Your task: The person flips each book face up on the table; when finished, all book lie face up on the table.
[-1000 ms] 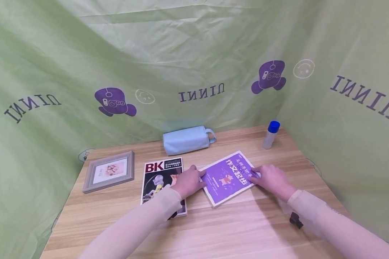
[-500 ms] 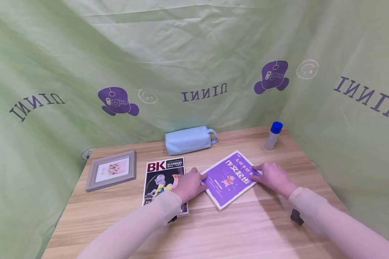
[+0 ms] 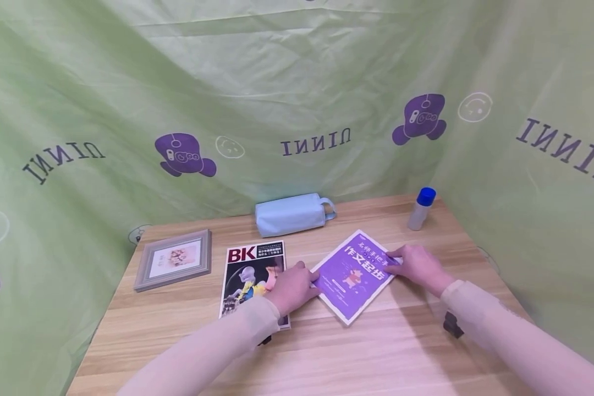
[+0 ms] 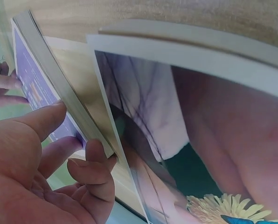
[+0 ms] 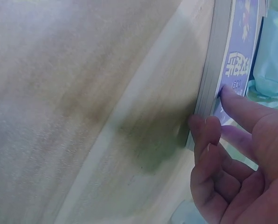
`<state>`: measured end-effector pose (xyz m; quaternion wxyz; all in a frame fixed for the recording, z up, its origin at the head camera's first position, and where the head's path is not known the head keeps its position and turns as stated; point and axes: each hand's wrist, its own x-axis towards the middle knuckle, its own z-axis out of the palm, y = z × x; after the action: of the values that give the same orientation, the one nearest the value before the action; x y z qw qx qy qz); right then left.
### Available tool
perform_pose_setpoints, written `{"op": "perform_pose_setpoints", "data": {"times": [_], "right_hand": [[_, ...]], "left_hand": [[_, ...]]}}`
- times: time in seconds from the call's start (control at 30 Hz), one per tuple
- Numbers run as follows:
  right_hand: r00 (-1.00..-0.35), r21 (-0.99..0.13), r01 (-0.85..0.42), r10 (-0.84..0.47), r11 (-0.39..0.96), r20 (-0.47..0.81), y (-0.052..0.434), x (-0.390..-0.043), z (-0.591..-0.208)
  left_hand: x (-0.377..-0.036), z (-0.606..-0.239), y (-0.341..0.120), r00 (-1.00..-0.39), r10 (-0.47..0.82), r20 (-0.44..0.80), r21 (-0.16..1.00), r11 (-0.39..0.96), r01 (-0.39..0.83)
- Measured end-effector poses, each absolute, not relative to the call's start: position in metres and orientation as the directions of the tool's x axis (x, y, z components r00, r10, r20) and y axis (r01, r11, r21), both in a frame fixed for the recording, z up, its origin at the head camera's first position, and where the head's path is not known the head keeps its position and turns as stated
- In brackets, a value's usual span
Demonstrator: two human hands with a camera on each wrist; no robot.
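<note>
On the wooden table (image 3: 376, 352), near its middle, a purple book (image 3: 355, 272) lies flat and turned at an angle, with one hand at each of its side corners. At the book's left corner the left hand (image 3: 291, 287) rests with its fingers loosely extended; the left wrist view shows the fingertips (image 4: 59, 109) laid on the purple cover right at the edge, while a curled finger sits against the book's page block. That hand also lies partly over the lower right part of a magazine (image 3: 254, 275) with large red letters "BK", which lies just beside the purple book on its left. At the book's right corner the right hand (image 3: 418, 265) touches the cover with its index finger stretched out on the purple surface; in the right wrist view another finger (image 5: 205, 130) bends against the edge of the pages, so this hand is pressing rather than pinching. Farther back, a pale blue pencil case (image 3: 292, 214) lies near the green cloth backdrop (image 3: 297, 82). A small bottle with a blue cap (image 3: 421, 208) stands upright at the far right corner, well apart from the book. A grey picture frame (image 3: 175, 267) lies to the left of the magazine.
</note>
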<state>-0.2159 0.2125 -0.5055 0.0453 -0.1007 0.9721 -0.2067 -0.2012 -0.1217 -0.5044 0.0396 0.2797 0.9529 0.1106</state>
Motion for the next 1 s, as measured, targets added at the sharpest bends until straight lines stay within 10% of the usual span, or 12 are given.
{"op": "perform_pose_setpoints", "data": {"times": [1.0], "right_hand": [[-0.96,-0.445,-0.219,-0.272,0.868,-0.058,0.206,-0.25,-0.497]], "left_hand": [[-0.175,-0.505,-0.112,-0.834,0.549,-0.052,0.225,0.82,0.526]]}}
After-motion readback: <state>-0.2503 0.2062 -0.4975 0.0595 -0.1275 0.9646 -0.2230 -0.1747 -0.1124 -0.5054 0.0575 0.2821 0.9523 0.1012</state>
